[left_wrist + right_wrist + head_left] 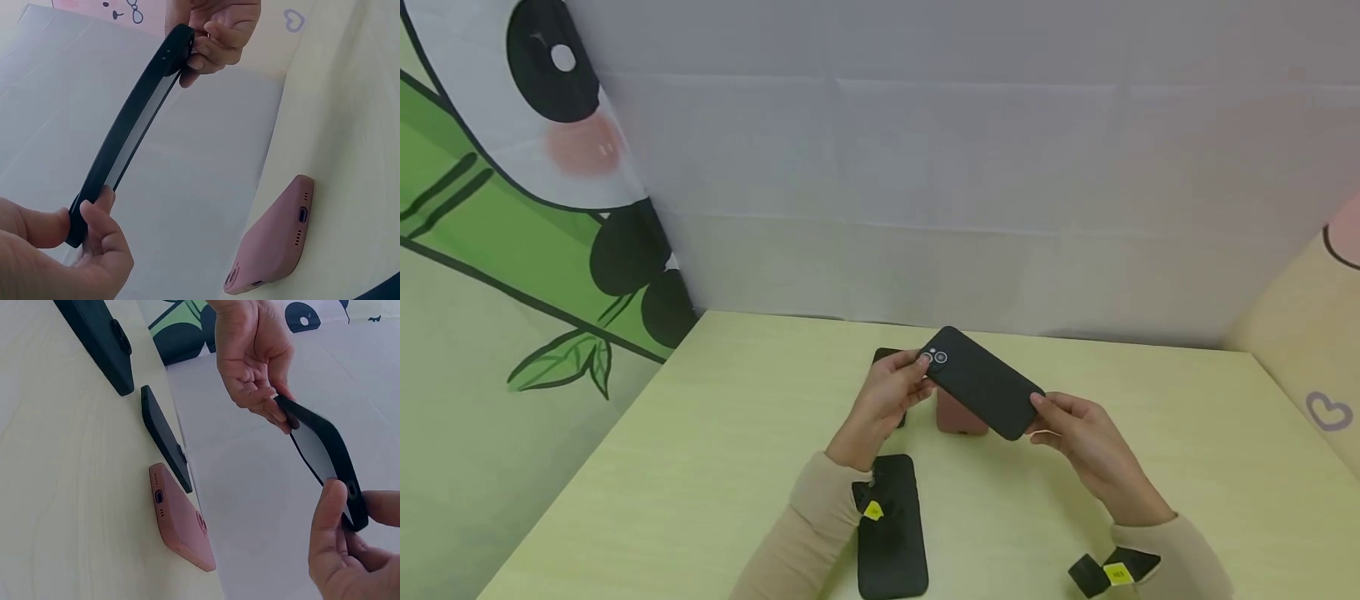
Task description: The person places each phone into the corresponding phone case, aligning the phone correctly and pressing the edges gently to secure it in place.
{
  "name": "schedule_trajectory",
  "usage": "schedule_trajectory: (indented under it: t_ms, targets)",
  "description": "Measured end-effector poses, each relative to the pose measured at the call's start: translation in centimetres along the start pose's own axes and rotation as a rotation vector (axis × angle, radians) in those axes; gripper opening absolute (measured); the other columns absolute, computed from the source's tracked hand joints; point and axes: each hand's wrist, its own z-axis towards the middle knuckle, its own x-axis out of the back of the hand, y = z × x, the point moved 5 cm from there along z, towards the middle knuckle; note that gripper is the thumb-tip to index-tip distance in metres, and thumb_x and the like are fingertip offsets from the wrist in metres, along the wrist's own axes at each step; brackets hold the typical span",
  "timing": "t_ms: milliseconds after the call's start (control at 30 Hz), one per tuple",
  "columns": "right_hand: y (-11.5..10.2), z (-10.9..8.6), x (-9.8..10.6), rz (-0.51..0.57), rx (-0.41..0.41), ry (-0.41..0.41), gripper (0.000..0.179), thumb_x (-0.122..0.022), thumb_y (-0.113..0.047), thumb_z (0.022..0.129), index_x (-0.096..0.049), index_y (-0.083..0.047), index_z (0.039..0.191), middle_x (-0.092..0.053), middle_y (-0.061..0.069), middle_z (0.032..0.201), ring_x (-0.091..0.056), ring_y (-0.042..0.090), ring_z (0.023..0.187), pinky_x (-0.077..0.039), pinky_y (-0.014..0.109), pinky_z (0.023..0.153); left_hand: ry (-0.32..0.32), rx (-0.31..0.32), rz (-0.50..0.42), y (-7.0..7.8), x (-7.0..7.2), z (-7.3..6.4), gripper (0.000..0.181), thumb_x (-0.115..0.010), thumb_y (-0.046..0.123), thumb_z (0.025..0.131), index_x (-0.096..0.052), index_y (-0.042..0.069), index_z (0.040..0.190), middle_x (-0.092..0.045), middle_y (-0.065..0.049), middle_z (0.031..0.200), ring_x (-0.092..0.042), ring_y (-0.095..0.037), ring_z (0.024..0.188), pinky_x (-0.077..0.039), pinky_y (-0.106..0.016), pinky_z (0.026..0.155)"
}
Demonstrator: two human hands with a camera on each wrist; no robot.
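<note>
Both hands hold up a black cased phone [985,387] above the table, its back with two ringed camera lenses turned to the head view. My left hand [886,398] pinches the camera end between thumb and fingers. At the lower, opposite end, my right hand [1086,446] pinches a corner, thumb on the back. Both wrist views show the phone nearly edge-on, with a pale grey front face inside a dark rim. Behind it on the table lies a pink phone [272,240], its charging port visible in both wrist views and partly covered in the head view.
Another black phone [165,437] lies beside the pink one, mostly behind my left hand in the head view. A larger black phone [895,542] rests nearer, beside my left forearm. The pale yellow table [715,492] meets a grey-white wall [925,167] at the back.
</note>
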Motion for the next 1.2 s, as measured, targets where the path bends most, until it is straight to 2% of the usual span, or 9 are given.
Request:
schedule_trajectory:
  t_ms: [133,333,467,567,733,867,1000,1100,1200]
  targets:
    - [0.5,-0.4,0.8,-0.051,-0.010,0.045,0.029,-0.059,-0.022,0.089,-0.057,0.002,0.106,-0.062,-0.003,0.081,-0.061,0.011,0.074,-0.052,0.023,0.071,-0.022,0.008,0.039,-0.7,-0.5,0.4,0.028,-0.053,0.008,0.092,-0.053,-0.006,0.116,-0.053,-0.002,0.080,-0.053,-0.010,0.064,-0.048,-0.019,0.063]
    - [1.3,-1.1,2.0,-0.094,-0.059,0.061,0.017,-0.059,-0.016,0.089,-0.059,0.000,0.095,-0.060,0.000,0.080,-0.062,0.013,0.072,-0.050,0.024,0.068,-0.087,0.049,0.148,-1.0,-1.7,1.1,0.037,-0.054,0.012,0.092,-0.050,-0.002,0.126,-0.057,-0.003,0.085,-0.056,-0.013,0.073,-0.051,-0.028,0.078]
    - [1.8,-1.5,2.7,-0.086,-0.060,0.067,0.012,-0.058,-0.016,0.090,-0.059,-0.004,0.091,-0.059,0.000,0.081,-0.062,0.013,0.072,-0.050,0.023,0.068,-0.106,0.065,0.209,-1.1,-2.8,2.2,0.039,-0.056,0.016,0.091,-0.051,-0.003,0.125,-0.059,-0.004,0.089,-0.058,-0.016,0.078,-0.050,-0.033,0.083]
    - [2.2,-1.8,3.0,-0.121,-0.048,0.044,0.017,-0.058,-0.016,0.090,-0.057,0.000,0.095,-0.063,-0.001,0.080,-0.064,0.012,0.071,-0.052,0.024,0.068,-0.098,0.080,0.246,-1.2,-3.7,3.0,0.037,-0.056,0.018,0.091,-0.054,-0.004,0.121,-0.060,-0.005,0.088,-0.059,-0.016,0.076,-0.050,-0.032,0.080]
    - [2.7,-2.4,2.9,-0.242,-0.034,-0.034,0.037,-0.058,-0.016,0.090,-0.046,0.013,0.110,-0.068,0.004,0.080,-0.066,0.014,0.071,-0.054,0.030,0.068,-0.069,0.098,0.339,-1.7,-5.2,3.8,0.032,-0.058,0.018,0.090,-0.059,-0.002,0.115,-0.061,-0.005,0.086,-0.056,-0.013,0.069,-0.052,-0.029,0.074]
    - [3.0,-2.8,2.9,-0.310,-0.045,-0.066,0.046,-0.060,-0.015,0.088,-0.040,0.016,0.116,-0.068,0.014,0.081,-0.066,0.015,0.070,-0.055,0.030,0.066,-0.058,0.082,0.422,-2.4,-6.4,4.6,0.026,-0.061,0.016,0.088,-0.063,-0.001,0.108,-0.063,-0.007,0.085,-0.055,-0.011,0.063,-0.054,-0.029,0.069]
    - [3.5,-3.1,3.1,-0.338,-0.060,-0.082,0.048,-0.062,-0.013,0.087,-0.039,0.018,0.115,-0.067,0.020,0.082,-0.065,0.015,0.070,-0.055,0.030,0.065,-0.034,0.064,0.493,-3.3,-7.2,5.3,0.020,-0.063,0.014,0.086,-0.066,0.000,0.101,-0.064,-0.011,0.089,-0.058,-0.012,0.059,-0.055,-0.030,0.068]
    - [3.9,-3.2,3.3,-0.349,-0.075,-0.093,0.050,-0.063,-0.014,0.085,-0.039,0.018,0.115,-0.067,0.019,0.082,-0.065,0.015,0.070,-0.055,0.030,0.065,-0.034,0.042,0.585,-3.8,-7.6,5.7,0.019,-0.064,0.014,0.086,-0.068,0.002,0.099,-0.065,-0.012,0.088,-0.062,-0.015,0.061,-0.054,-0.027,0.061]
    - [4.4,-3.3,3.6,-0.384,-0.096,-0.091,0.055,-0.066,-0.017,0.084,-0.039,0.017,0.116,-0.068,0.017,0.080,-0.066,0.017,0.070,-0.053,0.028,0.067,-0.075,-0.001,0.727,-4.1,-8.2,5.9,0.021,-0.063,0.016,0.087,-0.068,0.003,0.102,-0.068,-0.010,0.086,-0.065,-0.018,0.067,-0.051,-0.022,0.058]
